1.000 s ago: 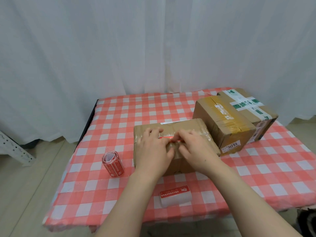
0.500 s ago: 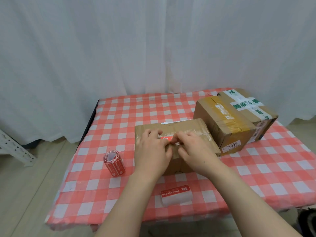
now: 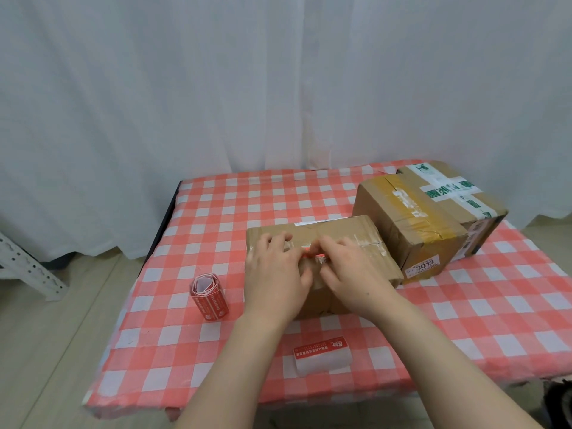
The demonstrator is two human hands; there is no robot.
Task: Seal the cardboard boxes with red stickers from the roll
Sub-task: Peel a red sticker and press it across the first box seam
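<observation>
A white curtain (image 3: pixel 216 88) is hanging across the whole back of the room, reaching down to a pale floor (image 3: pixel 46 335). A piece of white perforated rack (image 3: pixel 24 267) is leaning in at the left edge. In front of the curtain a bench (image 3: pixel 247 193) is standing under a red-and-white checked cloth.

A flat box (image 3: pixel 340 227) is lying near the middle of the bench, and both hands are resting on its top. The left hand (image 3: pixel 275 274) is lying palm down, its fingers (image 3: pixel 278 239) released and spread flat on the cardboard. The right hand (image 3: pixel 353 274) is sitting just beside it, its fingers (image 3: pixel 328 243) bending down onto a red sticker (image 3: pixel 312 255). I cannot tell whether they are pinching the sticker or only pressing it. The sticker is showing as a thin red strip between the two hands, lying across the box's taped seam.

The roll (image 3: pixel 209 297) is standing on end on the cloth to the left of the box, apart from it. A short strip (image 3: pixel 322 357) of white backing with one red sticker on it is lying near the front edge of the bench, between the forearms.

Two bigger boxes are sitting at the right rear, touching each other. The tan-taped box (image 3: pixel 411 230) is standing just beside the flat box and bearing a white label (image 3: pixel 424 266) reading 3013. The green-taped box (image 3: pixel 458 193) is standing behind it.
</observation>
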